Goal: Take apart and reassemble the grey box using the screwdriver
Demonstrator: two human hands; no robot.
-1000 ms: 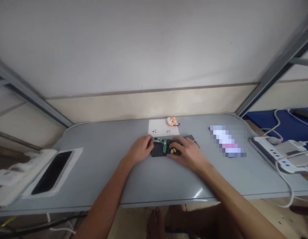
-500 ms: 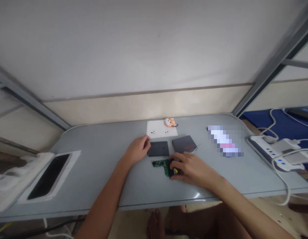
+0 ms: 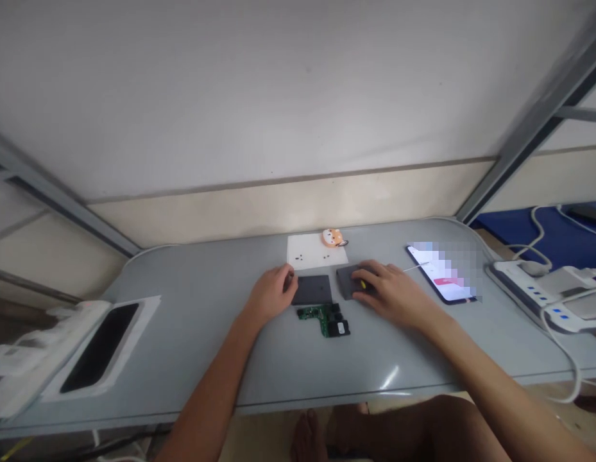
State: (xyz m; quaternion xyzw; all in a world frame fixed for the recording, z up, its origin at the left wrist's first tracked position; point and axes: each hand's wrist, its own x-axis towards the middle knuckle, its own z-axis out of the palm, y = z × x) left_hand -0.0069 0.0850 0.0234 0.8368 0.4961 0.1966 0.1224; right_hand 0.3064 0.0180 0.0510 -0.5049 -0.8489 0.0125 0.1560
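My right hand rests over a dark grey cover, its fingers bent around a screwdriver with a yellow patch on the handle. The thin shaft sticks out to the right, behind the hand. My left hand is closed at the left end of a flat black panel; its fingertips are partly hidden, and whatever they hold I cannot make out. Just in front of the panel lies a green circuit board with black parts and a small white label, touched by neither hand.
Behind the panel lies a white sheet with several tiny dark pieces, probably screws, and an orange animal-faced case. A lit phone and a power strip with cables are at right. A dark phone lies at left.
My right hand has moved from the circuit board up and right onto the grey cover, taking the screwdriver along. The board now lies uncovered. My left hand stays by the panel.
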